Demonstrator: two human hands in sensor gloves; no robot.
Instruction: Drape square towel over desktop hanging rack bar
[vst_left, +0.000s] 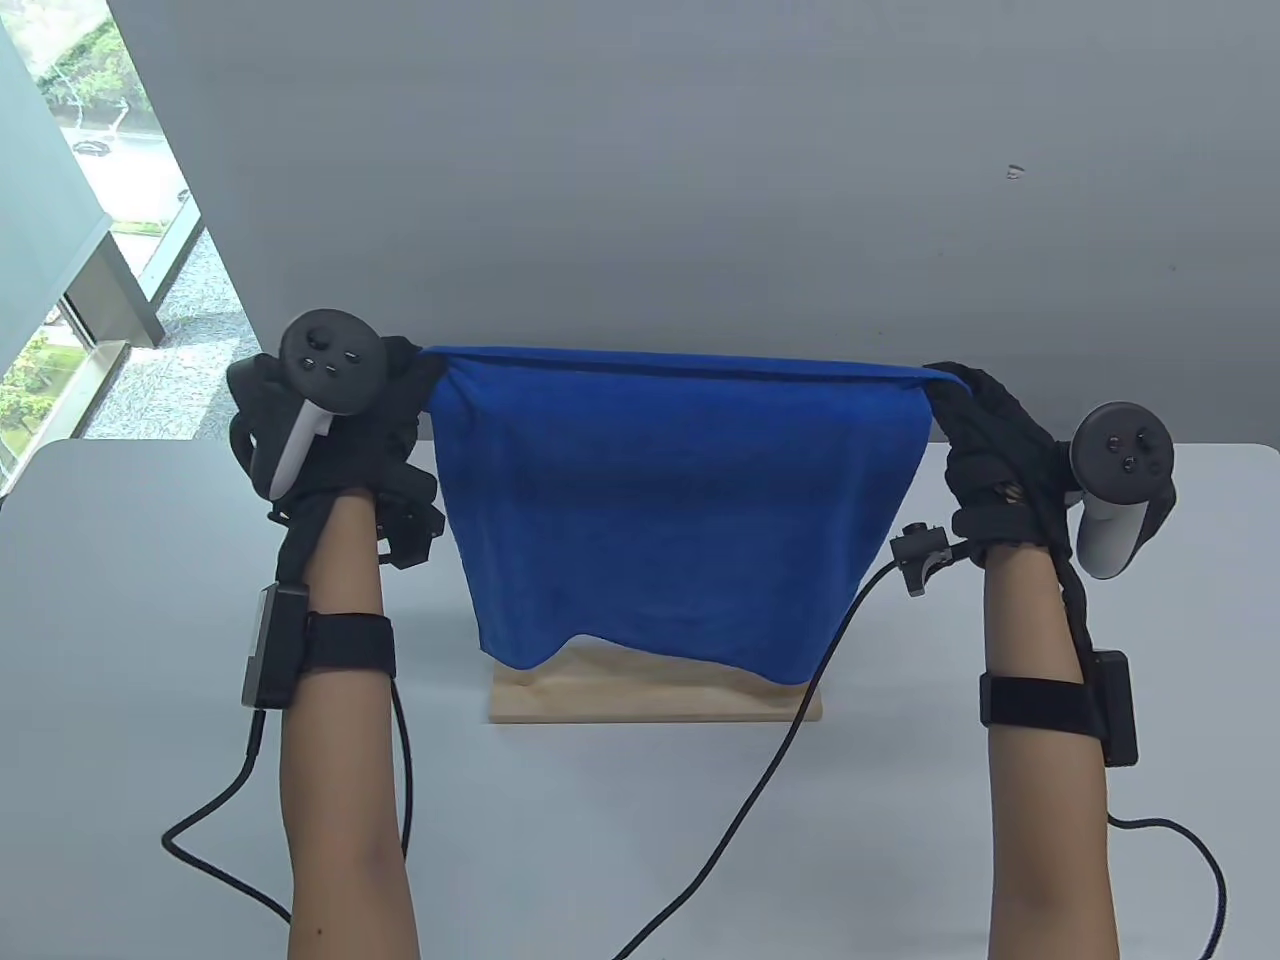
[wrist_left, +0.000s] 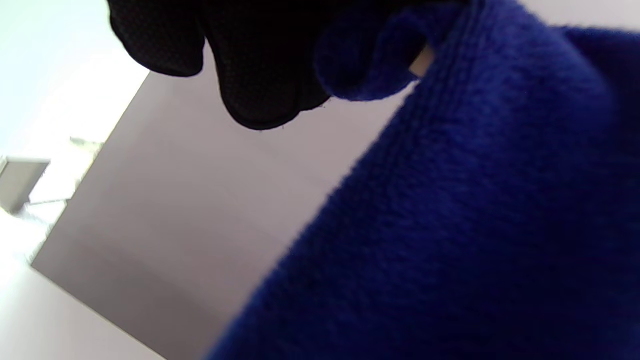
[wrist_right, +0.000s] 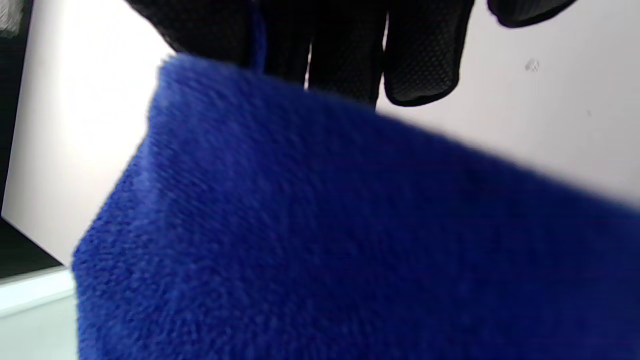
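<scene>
A blue square towel (vst_left: 680, 500) hangs stretched between my two hands above the table. My left hand (vst_left: 405, 385) grips its top left corner and my right hand (vst_left: 960, 400) grips its top right corner. The towel's top edge is taut and level. It hides the rack's bar and posts; only the rack's wooden base (vst_left: 650, 695) shows under the towel's lower edge. The towel fills much of the left wrist view (wrist_left: 475, 225) and the right wrist view (wrist_right: 350, 240), with my gloved fingers (wrist_left: 260, 75) (wrist_right: 420, 55) at the top.
The white table (vst_left: 120, 600) runs to a grey wall behind. A window is at the far left. Black cables (vst_left: 780, 740) trail from both wrists across the table toward the near edge.
</scene>
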